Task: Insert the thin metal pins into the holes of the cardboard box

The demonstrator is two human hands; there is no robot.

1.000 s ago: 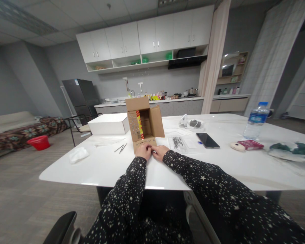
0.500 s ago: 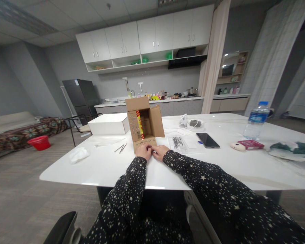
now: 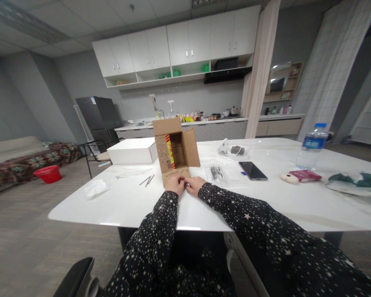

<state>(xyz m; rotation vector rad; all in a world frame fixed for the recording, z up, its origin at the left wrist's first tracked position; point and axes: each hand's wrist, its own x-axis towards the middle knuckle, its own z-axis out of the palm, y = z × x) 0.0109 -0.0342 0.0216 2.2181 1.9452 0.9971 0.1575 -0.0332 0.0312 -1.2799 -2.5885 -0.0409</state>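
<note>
A cardboard box (image 3: 191, 148) stands on the white table with its flaps spread and its opening towards me. Small light specks dot its left flap, beside a red and yellow strip. My left hand (image 3: 174, 184) rests at the lower front flap, fingers curled inward. Just right of it, my right hand (image 3: 195, 185) is closed too, and the fingertips of both meet. Whatever is pinched between them is too small or hidden to make out. Thin metal tools (image 3: 147, 180) lie left of the hands. To the right sits a clear plastic case (image 3: 217, 175) with small dark pieces.
A black phone (image 3: 252, 170), a cream oval object (image 3: 289, 178), a red pack (image 3: 305, 176) and a water bottle (image 3: 312, 146) lie or stand rightwards. A white box (image 3: 132, 151) and crumpled tissue (image 3: 95, 189) are on the left. A white corded device (image 3: 234, 150) stands farther back.
</note>
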